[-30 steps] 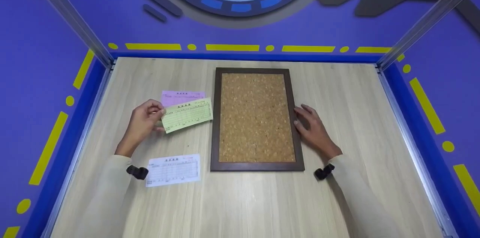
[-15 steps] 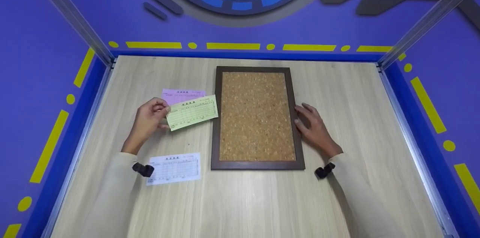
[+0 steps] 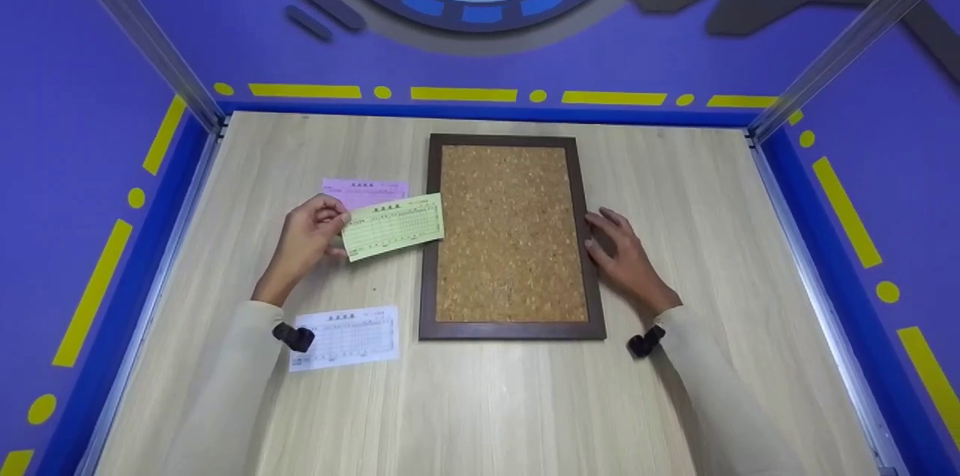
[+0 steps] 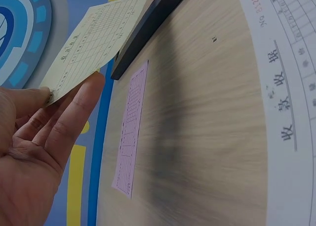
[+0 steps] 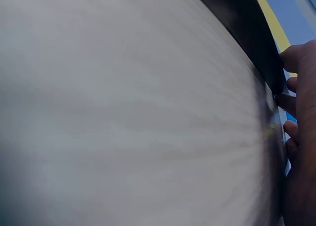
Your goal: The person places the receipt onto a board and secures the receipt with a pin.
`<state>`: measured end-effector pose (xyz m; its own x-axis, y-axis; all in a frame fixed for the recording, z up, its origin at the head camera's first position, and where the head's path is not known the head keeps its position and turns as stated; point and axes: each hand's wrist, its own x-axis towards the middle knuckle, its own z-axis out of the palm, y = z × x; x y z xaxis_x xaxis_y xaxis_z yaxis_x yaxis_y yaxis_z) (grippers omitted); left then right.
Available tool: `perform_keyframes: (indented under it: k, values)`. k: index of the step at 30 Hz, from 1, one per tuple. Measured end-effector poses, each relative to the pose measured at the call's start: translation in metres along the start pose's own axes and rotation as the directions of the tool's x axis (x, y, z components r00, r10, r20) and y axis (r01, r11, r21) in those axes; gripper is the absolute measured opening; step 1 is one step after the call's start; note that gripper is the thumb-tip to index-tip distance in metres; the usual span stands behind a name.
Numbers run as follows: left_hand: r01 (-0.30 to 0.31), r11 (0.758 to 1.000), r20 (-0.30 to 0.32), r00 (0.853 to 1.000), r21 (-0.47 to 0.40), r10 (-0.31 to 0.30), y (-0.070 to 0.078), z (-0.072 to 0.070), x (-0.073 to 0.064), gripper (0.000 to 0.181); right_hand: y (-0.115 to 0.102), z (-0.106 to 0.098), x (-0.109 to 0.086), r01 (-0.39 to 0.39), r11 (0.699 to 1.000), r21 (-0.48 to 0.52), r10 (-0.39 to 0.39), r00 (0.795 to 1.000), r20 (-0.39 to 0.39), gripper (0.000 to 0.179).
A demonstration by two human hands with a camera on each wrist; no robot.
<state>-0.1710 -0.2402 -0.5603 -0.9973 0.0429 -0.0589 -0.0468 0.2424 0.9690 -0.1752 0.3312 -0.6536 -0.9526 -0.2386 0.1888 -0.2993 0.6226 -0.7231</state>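
In the head view, the left hand [image 3: 306, 232] pinches the green slip [image 3: 394, 229] at its left end, thumb and fingertips clamped on the paper, and the slip's far end overlaps the left border of the frame [image 3: 512, 331] (whether it touches the wood, I cannot tell from here). That brown border encloses the cork [image 3: 510, 236], a bare speckled panel, flat on the table [image 3: 487, 416]. Behind the green slip lies the pink slip [image 3: 364, 191], its lower part hidden; nearer the person is the white slip [image 3: 352, 341], one corner covered by the black wrist camera [image 3: 296, 338]. The right hand [image 3: 628, 262] rests against the frame's right border, thumb and fingers apart and lightly bent. In the left wrist view, the green slip tilts above the table, thumb on its printed face and fingers beneath; the pink slip lies flat, and the white one shows print and a red number. In the right wrist view, blurred, fingertips meet the frame's dark edge, the hand partly cut off.
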Motion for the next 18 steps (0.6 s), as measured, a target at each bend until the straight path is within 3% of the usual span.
perform_keyframes:
  k: [18]
  values:
    - [-0.026,0.999,0.007,1.0,-0.019,0.026,0.006,0.013,0.004,0.005,-0.009,-0.005,-0.001,-0.116,0.993,-0.033,0.119,0.99,0.077,0.056]
